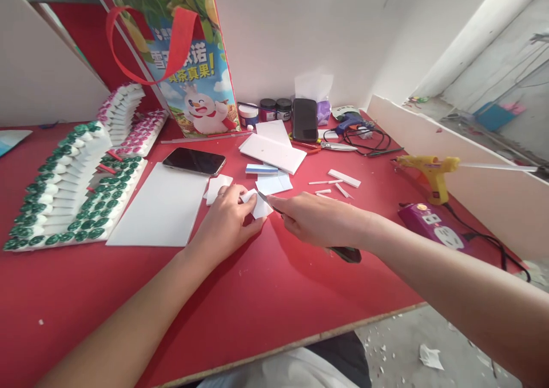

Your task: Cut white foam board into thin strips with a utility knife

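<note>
Far left, the beaded model (77, 187) sits beside the sheet (156, 210), probably kept aside to leave elbow room. The phone (194, 161) overlaps the sheet's far edge. The left hand (227, 216) has its fingers bent, thumb and fingertips pinching the small white card (261, 209) near the table (266, 296), apparently to steady it against the blade. The right hand (319, 216) wraps the knife (269, 202), fingers curled together, its tip angled onto the card, a grip that seems meant for control; its hidden fingertips I cannot tell. Thin strips (344, 178) lie beyond this hand. Farther right, the glue gun (435, 176) stands near the purple socket block (433, 228), presumably for power.
</note>
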Demonstrator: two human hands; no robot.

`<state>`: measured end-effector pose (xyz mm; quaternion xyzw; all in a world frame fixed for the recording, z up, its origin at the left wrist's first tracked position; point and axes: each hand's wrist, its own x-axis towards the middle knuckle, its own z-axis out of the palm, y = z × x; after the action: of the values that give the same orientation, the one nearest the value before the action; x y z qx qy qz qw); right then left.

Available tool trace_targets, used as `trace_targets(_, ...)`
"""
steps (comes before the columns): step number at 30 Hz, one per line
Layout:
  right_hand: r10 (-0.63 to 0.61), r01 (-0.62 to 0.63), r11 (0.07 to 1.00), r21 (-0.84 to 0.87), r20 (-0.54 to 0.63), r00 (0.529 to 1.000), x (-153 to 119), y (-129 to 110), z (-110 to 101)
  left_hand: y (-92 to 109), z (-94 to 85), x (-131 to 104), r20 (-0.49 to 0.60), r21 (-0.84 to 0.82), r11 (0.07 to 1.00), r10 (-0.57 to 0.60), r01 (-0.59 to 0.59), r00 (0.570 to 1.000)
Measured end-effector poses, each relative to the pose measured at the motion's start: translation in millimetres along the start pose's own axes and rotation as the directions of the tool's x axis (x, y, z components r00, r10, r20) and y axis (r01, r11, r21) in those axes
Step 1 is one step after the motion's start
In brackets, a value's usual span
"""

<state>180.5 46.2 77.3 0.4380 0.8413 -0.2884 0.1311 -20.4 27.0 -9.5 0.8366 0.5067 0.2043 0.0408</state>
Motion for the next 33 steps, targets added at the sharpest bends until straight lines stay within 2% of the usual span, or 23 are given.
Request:
trace_targets(6,0.0,-0.001,0.998,-0.067,-0.017,1.0,-8.8,-1.8,2.8,0.1,1.2,-0.1,-0.008,0.009,1.0,-0.028,0.028,1.0)
trace_targets(11,0.046,-0.044,0.992,-0.116,0.019,0.999,-17.8,-5.4,6.6,-0.2,1.8,0.7,-0.013,0.032,0.999,-0.01,0.01,1.0)
trace_targets(17,-0.025,0.017,0.968,-0.25,-0.029,0.999,-23.5,-3.6,16.6,-0.7,3.9,0.5,-0.05,0.02,1.0,0.013,-0.012,0.999)
trace_targets(21,-0.027,0.019,0.949,-0.316,-0.021,0.999,-26.1,-4.8,22.3,-1.1,5.1,0.4,-0.06,0.012,1.0,0.024,-0.023,0.998)
trace_targets(33,0.073,-0.073,0.95,-0.304,-0.009,0.997,-38.2,-11.0,32.4,-5.0,8.4,-0.6,-0.102,0.02,0.998,0.057,-0.055,0.993)
